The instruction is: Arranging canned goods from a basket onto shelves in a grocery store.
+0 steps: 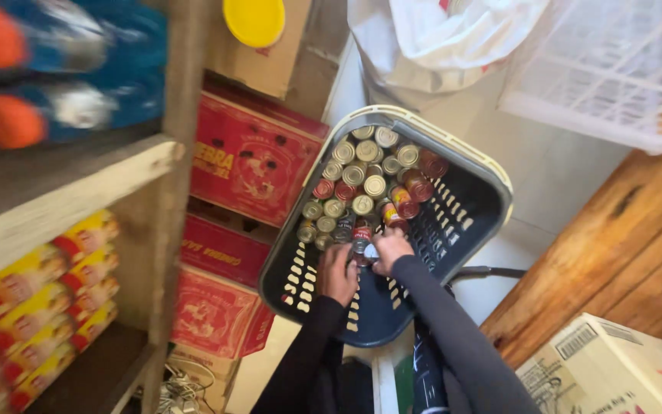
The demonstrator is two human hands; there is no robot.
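Note:
A dark blue plastic basket (469,218) with a pale rim sits on the floor below me, holding several small tin cans (354,178) with silver tops and red labels. My left hand (336,274) reaches into the basket's near end, fingers curled close to the nearest cans. My right hand (389,249) is beside it, closed around one small red can (368,247) at the edge of the pile. Both arms wear dark long sleeves.
Wooden shelves (70,180) at left carry yellow-and-red packets (36,295) and blue-and-orange packs (55,61). Red cardboard boxes (250,157) are stacked by the basket. A white wire crate (614,65), a white plastic bag (438,38), a wooden surface (614,253) and a carton (614,368) lie at right.

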